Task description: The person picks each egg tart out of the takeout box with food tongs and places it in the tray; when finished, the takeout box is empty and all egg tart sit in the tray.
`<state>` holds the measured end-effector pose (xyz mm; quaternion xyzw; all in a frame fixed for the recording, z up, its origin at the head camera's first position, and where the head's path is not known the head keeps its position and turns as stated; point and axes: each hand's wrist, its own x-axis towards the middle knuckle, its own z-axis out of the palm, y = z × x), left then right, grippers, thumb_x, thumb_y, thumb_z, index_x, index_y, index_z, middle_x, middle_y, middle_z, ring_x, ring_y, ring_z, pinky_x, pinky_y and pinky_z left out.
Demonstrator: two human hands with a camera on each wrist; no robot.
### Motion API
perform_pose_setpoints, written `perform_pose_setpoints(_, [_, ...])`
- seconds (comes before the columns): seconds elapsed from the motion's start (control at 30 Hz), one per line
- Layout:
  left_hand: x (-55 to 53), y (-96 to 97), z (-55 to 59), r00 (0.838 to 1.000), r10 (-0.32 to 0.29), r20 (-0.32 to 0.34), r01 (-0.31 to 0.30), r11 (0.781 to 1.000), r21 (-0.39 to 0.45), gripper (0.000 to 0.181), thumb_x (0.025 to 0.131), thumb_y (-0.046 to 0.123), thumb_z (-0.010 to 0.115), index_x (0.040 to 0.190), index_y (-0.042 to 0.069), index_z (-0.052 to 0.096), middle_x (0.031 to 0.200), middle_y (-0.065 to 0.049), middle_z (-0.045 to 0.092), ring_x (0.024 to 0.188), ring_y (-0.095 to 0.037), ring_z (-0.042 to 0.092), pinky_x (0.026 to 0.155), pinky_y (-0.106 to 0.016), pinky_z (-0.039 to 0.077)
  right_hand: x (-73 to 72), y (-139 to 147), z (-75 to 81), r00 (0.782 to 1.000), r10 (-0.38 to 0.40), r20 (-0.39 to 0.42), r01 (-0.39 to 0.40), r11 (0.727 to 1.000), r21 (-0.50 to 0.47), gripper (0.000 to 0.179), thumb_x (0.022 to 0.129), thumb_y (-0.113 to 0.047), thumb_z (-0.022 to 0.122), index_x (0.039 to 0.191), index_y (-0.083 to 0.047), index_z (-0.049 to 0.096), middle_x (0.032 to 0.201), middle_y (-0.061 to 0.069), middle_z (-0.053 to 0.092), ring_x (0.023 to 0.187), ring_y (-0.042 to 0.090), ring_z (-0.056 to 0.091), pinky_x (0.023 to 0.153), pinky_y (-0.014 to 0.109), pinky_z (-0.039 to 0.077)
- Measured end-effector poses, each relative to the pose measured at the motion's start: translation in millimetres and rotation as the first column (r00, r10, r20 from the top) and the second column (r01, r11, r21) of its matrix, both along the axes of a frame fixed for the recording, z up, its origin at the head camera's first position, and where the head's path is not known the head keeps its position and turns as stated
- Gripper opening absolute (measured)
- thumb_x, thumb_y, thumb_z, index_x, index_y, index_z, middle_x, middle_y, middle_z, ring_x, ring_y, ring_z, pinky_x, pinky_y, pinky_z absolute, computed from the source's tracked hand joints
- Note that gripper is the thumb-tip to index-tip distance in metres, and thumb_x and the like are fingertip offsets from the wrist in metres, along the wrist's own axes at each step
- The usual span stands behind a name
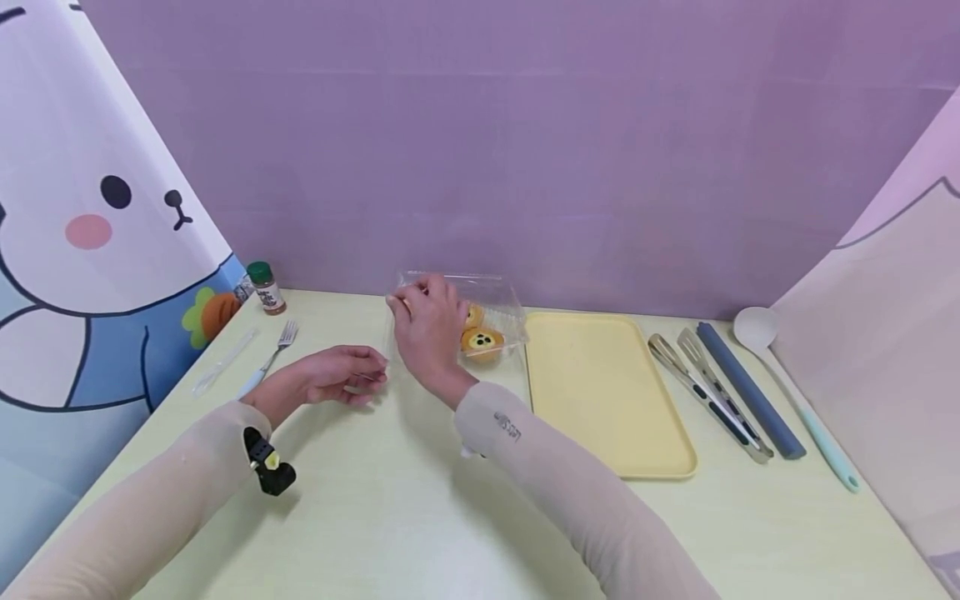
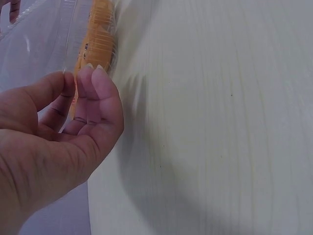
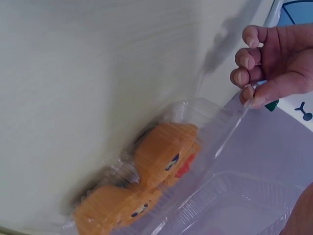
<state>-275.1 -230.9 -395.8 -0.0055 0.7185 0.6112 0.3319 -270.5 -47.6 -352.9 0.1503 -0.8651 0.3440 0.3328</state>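
Observation:
A clear plastic clamshell box (image 1: 517, 337) stands at the back middle of the table, its lid (image 3: 234, 196) raised. Inside lie round orange pastries (image 1: 482, 342) with dark and red decorations, showing as orange sides in the right wrist view. At the box's left edge, my left hand (image 1: 341, 375) pinches the rim between thumb and index finger, the other fingers loosely bent. My right hand (image 1: 431, 329) reaches over the box from the front and holds the clear lid with bent fingers. It covers part of the pastries in the head view.
Right of the box lies a yellow tray (image 1: 607, 392). Beyond it are metal tongs (image 1: 705, 396), a dark blue bar-shaped item (image 1: 750, 387) and a white ladle (image 1: 795, 392). A fork (image 1: 273, 354), a clear plastic strip (image 1: 225, 362) and a green-capped jar (image 1: 267, 287) are at the left.

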Motion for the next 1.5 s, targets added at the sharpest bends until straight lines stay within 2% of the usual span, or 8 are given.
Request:
perform_pose_setpoints(0.2, [-0.4,-0.9,0.0,1.0,0.005,0.014,-0.005,1.0,0.008,0.022,0.106,0.022,0.05,0.12,0.005,0.051,0.097,0.0,0.065,0.085,-0.01,0.063,0.077,-0.028,0.056,-3.8,0,5.6,1.0,0.008,0.015,-0.008,1.0,-0.021,0.018,0.097,-0.033,0.065,0.096,-0.02,0.077,0.11,-0.001,0.06,0.104,0.018,0.053,0.088,0.039,0.038])
perform_pose_setpoints(0.43, [-0.3,-1.0,2.8,1.0,0.0,0.012,0.0,1.0,0.0,0.02,0.106,0.021,0.05,0.117,0.005,0.051,0.095,0.001,0.064,0.083,-0.009,0.062,0.075,-0.027,0.055,-5.8,1,9.5,1.0,-0.006,-0.008,0.006,1.0,-0.03,0.017,0.097,-0.031,0.065,0.094,-0.018,0.076,0.112,0.0,0.062,0.105,0.019,0.054,0.087,0.039,0.039])
perform_pose_setpoints(0.83, [-1.5,-2.5,6.5,1.0,-0.007,0.012,0.008,1.0,-0.023,0.017,0.106,0.02,0.05,0.115,0.006,0.051,0.092,0.002,0.063,0.08,-0.009,0.061,0.073,-0.026,0.054,-6.8,2,19.0,1.0,0.016,0.023,-0.016,0.999,-0.035,0.018,0.099,-0.031,0.064,0.095,-0.017,0.075,0.11,-0.001,0.061,0.105,0.019,0.054,0.086,0.038,0.038])
perform_pose_setpoints(1.17, [-0.8,-3.5,7.1,1.0,-0.017,0.012,0.017,0.999,-0.042,0.015,0.106,0.02,0.049,0.114,0.007,0.051,0.094,0.002,0.063,0.079,-0.008,0.06,0.071,-0.025,0.054,-7.3,1,23.1,1.0,0.018,0.007,-0.018,1.0,-0.015,0.018,0.099,-0.03,0.064,0.095,-0.017,0.076,0.108,-0.001,0.06,0.102,0.018,0.054,0.087,0.037,0.037])
perform_pose_setpoints(1.37, [-1.2,-1.8,7.1,0.999,-0.033,-0.006,0.033,0.999,-0.043,0.011,0.106,0.02,0.049,0.109,0.01,0.051,0.093,0.002,0.062,0.078,-0.009,0.059,0.071,-0.026,0.053,-10.3,0,36.2,0.998,0.03,-0.053,-0.029,0.999,0.014,0.018,0.099,-0.03,0.063,0.095,-0.019,0.077,0.108,0.0,0.061,0.103,0.018,0.054,0.087,0.039,0.036])
perform_pose_setpoints(1.5, [-0.3,-0.5,6.8,0.999,-0.043,-0.019,0.042,0.997,-0.063,0.016,0.106,0.022,0.05,0.113,0.008,0.052,0.093,0.002,0.062,0.078,-0.011,0.058,0.073,-0.028,0.053,-12.9,3,44.0,0.999,0.035,0.005,-0.035,0.997,0.072,0.02,0.101,-0.033,0.06,0.098,-0.021,0.076,0.111,-0.002,0.059,0.107,0.017,0.052,0.088,0.038,0.036])
